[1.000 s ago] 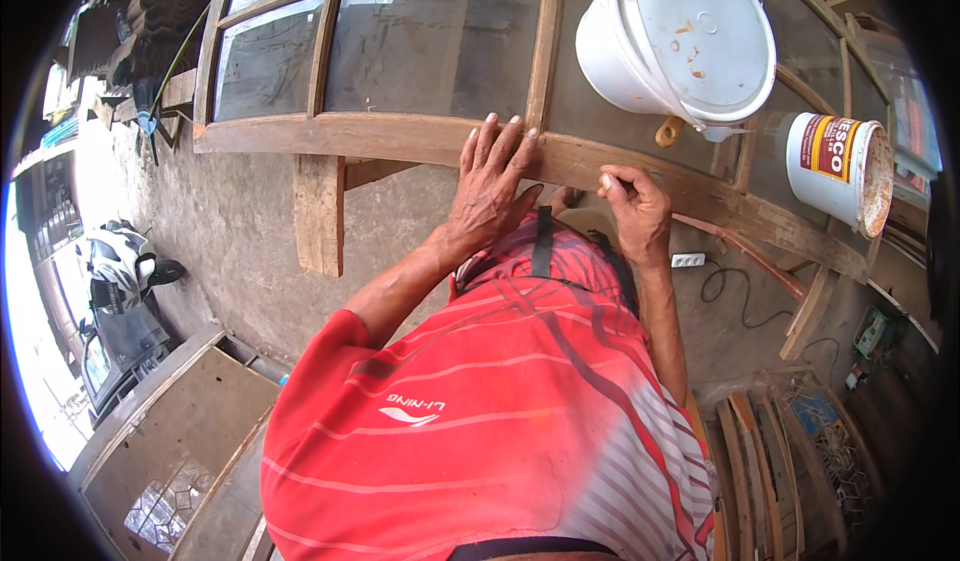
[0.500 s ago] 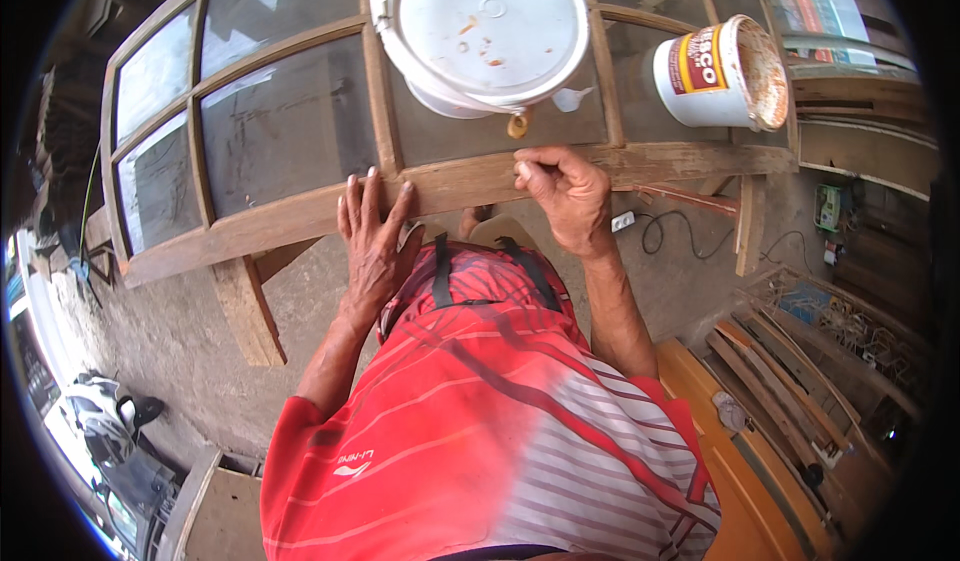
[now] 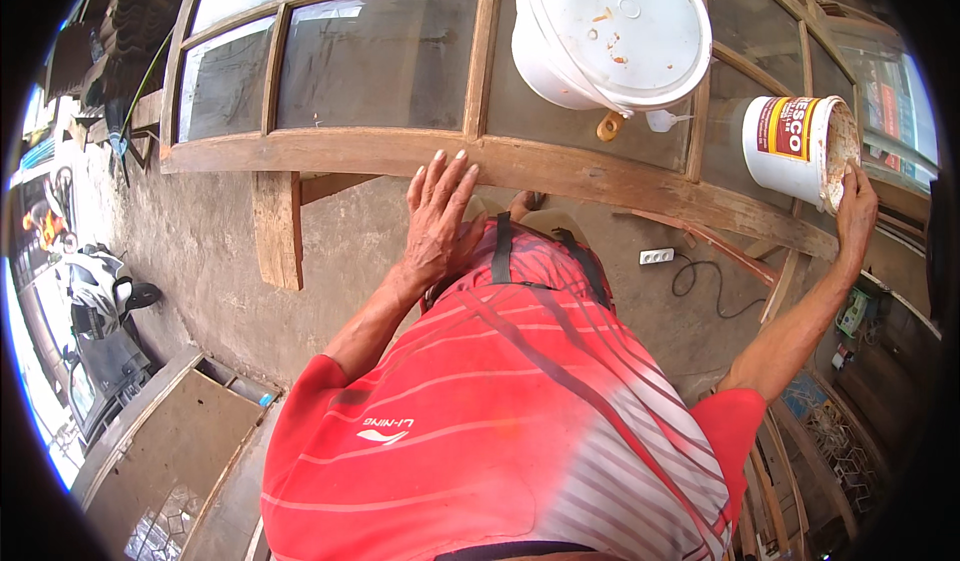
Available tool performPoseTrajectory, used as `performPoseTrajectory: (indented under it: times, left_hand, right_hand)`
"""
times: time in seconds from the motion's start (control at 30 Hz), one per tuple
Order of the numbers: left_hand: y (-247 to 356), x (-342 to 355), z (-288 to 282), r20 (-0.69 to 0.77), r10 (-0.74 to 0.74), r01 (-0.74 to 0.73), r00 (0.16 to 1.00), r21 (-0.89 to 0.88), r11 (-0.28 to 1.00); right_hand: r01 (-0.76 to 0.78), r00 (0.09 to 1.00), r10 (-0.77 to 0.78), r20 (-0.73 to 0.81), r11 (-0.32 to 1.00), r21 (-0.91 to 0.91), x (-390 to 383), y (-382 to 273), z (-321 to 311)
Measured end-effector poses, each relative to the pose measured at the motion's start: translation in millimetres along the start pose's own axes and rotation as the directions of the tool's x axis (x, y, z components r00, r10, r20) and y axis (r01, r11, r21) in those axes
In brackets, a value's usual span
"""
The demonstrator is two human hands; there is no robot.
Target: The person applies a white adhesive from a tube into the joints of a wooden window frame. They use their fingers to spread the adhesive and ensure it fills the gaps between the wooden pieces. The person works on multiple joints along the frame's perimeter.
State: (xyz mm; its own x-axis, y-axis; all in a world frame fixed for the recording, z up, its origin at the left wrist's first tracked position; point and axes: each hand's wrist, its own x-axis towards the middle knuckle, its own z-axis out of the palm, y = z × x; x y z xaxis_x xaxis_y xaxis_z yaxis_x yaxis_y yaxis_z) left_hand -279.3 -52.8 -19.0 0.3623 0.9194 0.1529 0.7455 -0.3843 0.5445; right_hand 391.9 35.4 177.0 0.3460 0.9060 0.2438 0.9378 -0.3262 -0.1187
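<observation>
A wooden glazed frame point(image 3: 380, 156) with several panes lies flat before me. My left hand point(image 3: 440, 216) rests at its near edge, fingers stretched out on the wood, holding nothing. Out to the right, my right hand point(image 3: 856, 211) is at the rim of an uncovered white tub point(image 3: 775, 146) with a red and yellow label. Its fingers are drawn together at the tub's mouth; what they may hold is hidden. Orange-brown residue coats the tub's inside. A larger lidded white bucket point(image 3: 625, 36) stands on the panes, its handle grip point(image 3: 609, 126) hanging at the near side.
Below the frame, a wooden leg point(image 3: 277, 231) reaches toward the concrete floor. A white power strip point(image 3: 657, 256) with a black cable lies on the floor. A box-like wooden piece point(image 3: 160, 441) stands at lower left, near a parked motorbike point(image 3: 100, 291). Timber lies at lower right.
My right hand has moved from the frame's near edge rightward to the uncovered tub. My left hand stays at the frame's edge. The whole view has shifted, with my body turned.
</observation>
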Motion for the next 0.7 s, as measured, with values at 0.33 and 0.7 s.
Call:
performPoseTrajectory:
  times: [0.33,0.7]
  left_hand:
    - [21,14,1,0.004,0.152,-0.150,0.988,-0.149,0.977]
    - [30,26,-5,-0.058,0.134,-0.139,0.989,-0.093,0.986]
  right_hand:
    - [0.092,0.961,-0.007,-0.277,0.951,0.294,-83,-162,27]
    - [0.029,0.991,-0.096,0.092,0.834,0.551,-146,-267,160]
